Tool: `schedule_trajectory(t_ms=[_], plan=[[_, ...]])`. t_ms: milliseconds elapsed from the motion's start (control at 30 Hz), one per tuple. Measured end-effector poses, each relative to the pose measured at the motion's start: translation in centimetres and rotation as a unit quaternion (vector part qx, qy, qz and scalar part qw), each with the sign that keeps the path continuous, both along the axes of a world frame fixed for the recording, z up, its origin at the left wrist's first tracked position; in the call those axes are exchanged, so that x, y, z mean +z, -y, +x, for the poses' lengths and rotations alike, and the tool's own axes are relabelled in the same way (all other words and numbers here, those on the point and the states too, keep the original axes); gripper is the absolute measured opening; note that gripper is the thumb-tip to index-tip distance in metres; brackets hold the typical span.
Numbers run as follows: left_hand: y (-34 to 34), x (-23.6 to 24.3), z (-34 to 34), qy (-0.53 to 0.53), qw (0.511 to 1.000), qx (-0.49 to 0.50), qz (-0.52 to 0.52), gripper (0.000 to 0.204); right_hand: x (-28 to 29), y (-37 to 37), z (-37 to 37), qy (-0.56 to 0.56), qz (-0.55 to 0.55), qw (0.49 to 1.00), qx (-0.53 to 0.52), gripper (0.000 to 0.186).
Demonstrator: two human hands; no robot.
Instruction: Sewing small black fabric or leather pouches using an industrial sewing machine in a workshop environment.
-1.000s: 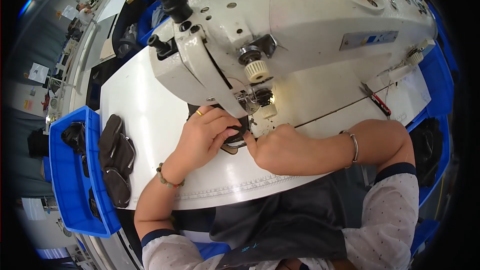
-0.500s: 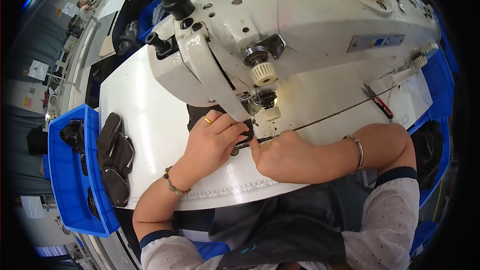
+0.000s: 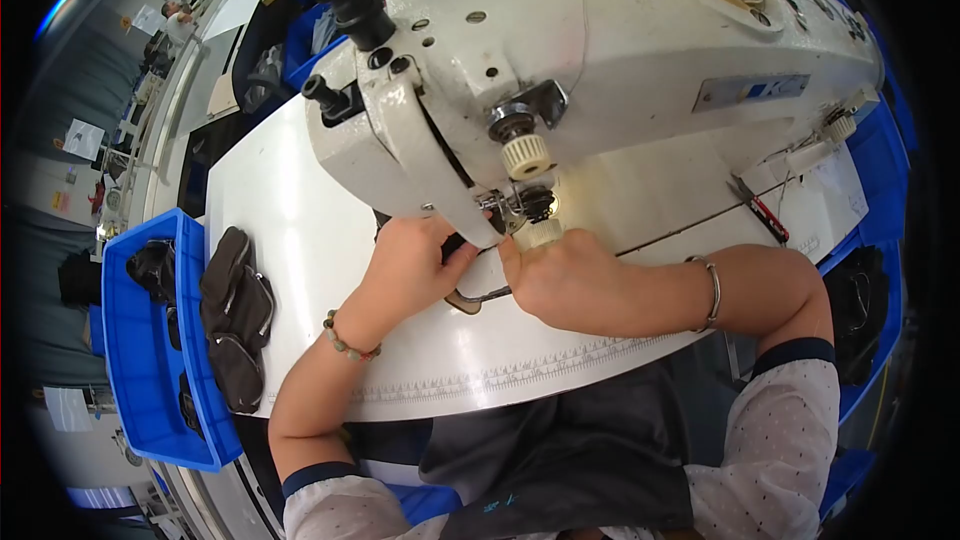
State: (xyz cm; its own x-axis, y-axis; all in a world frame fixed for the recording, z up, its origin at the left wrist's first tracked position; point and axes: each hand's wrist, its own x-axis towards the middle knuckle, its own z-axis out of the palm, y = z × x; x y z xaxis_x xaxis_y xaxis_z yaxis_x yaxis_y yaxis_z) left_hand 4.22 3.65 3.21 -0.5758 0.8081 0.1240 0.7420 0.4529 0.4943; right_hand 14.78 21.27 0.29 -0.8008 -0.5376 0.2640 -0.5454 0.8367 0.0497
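A white sewing machine (image 3: pixel 640 50) stands over the pale table, its needle area just beyond my hands. My left hand (image 3: pixel 400 270) is closed on a black fabric piece (image 3: pixel 453 246), thumb on the near side; its other fingertips are hidden behind the machine head. Most of the fabric is also hidden there. To the right of the needle, my right hand (image 3: pixel 562 278) is curled, one finger pointing up against the presser foot area. What its folded fingers hold, if anything, is hidden. A small tan rounded piece (image 3: pixel 462 303) shows on the table between my wrists.
Dark zippered pouches (image 3: pixel 238 320) lie at the table's left edge, beside a blue bin (image 3: pixel 150 360) with black pieces inside. Thread snips (image 3: pixel 762 210) with a red and black handle rest to the right. A printed ruler (image 3: pixel 500 378) runs along the front edge.
My left hand has moved up and away with the black fabric, its fingers now behind the machine head. My right hand has shifted slightly up toward the needle. More of the tan piece shows.
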Motion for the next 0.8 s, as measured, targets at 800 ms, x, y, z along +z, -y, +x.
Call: schedule_trajectory(t_ms=[800], plan=[[-0.2, -0.7, -1.0, -0.019, 0.997, -0.038, 0.068, 0.021, 0.2, 0.1, -0.1, -0.042, -0.052, 0.998, -0.018, 0.010]])
